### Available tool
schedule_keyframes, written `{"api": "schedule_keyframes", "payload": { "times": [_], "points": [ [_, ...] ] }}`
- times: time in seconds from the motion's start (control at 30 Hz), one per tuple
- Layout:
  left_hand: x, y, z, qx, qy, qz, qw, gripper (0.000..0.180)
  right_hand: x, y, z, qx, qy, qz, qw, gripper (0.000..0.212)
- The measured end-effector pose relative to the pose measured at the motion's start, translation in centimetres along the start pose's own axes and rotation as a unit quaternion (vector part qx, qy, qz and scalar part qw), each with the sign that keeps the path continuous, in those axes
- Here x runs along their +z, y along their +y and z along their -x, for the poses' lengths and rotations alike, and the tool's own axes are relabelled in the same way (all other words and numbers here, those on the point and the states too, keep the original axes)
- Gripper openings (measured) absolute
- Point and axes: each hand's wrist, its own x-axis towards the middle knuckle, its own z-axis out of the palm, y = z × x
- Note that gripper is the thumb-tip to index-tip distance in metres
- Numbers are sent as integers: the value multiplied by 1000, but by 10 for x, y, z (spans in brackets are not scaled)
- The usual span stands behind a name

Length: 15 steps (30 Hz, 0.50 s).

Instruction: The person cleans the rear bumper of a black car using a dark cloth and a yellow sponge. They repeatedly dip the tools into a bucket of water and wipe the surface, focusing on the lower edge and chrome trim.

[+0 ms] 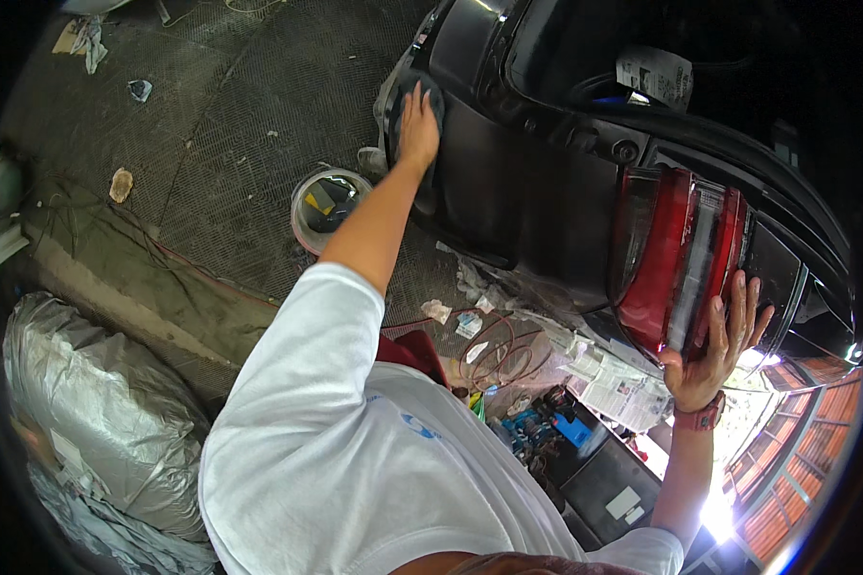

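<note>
My left hand [418, 134] presses a dark grey pad or cloth [435, 101] against the edge of a black car body panel [537, 192]. Its fingers lie together over the pad, and their tips reach past the panel's corner. Fingers spread, my right hand [714, 355] rests by the lower end of a red and clear tail light [676, 249], on the bodywork beside it. That hand holds nothing. A red band circles my right wrist. Below my left forearm stands a round bucket [302, 216] with something yellow inside.
A large silver plastic-covered bundle [105, 412] sits at the lower left. Newspaper [623, 388] and a coiled red hose [508, 359] lie under the car. Tools and blue items [571, 429] crowd a dark box near my body. Scraps litter the textured floor [249, 125].
</note>
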Motion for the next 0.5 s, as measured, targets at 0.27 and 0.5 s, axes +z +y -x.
{"api": "schedule_keyframes", "payload": {
  "times": [0.27,0.5],
  "points": [
    [43,140,272,-162,-101,-6,982,88,2,-7,-2,-17,7,19,1000,79],
    [34,111,250,-166,-28,11,986,99,-2,-6,-2,-20,-6,25,999,80]
  ]
}}
